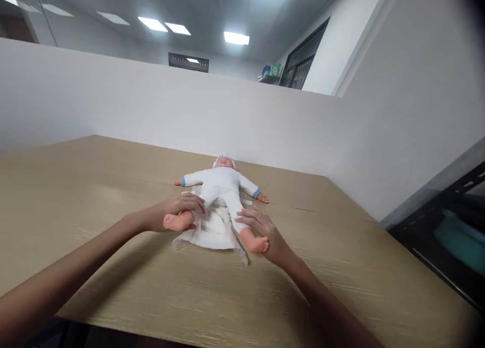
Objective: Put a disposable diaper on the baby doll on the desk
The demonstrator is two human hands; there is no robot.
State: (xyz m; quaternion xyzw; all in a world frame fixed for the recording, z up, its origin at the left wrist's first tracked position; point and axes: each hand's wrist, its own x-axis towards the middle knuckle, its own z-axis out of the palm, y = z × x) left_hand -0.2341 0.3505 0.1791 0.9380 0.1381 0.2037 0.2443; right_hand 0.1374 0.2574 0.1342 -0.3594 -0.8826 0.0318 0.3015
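Observation:
A baby doll [222, 180] in a white suit with blue cuffs and a cap lies on its back, arms out and legs spread towards me. An unfolded white diaper [215, 232] lies flat beneath its hips and between its legs. My left hand [184, 205] is closed over the doll's leg on the left, just above the bare foot; its thumb is hidden. On the other leg, my right hand [263, 230] curls its fingers over the shin from the outer side. That thumb is also out of sight. Both feet stick out past the leg cuffs.
The wooden table [159, 297] carries the doll and has thin seams across its top. A low white wall [159, 105] rises behind it, and another wall [409, 100] borders the right. At the far right stands a dark metal rack [424, 237] holding something teal.

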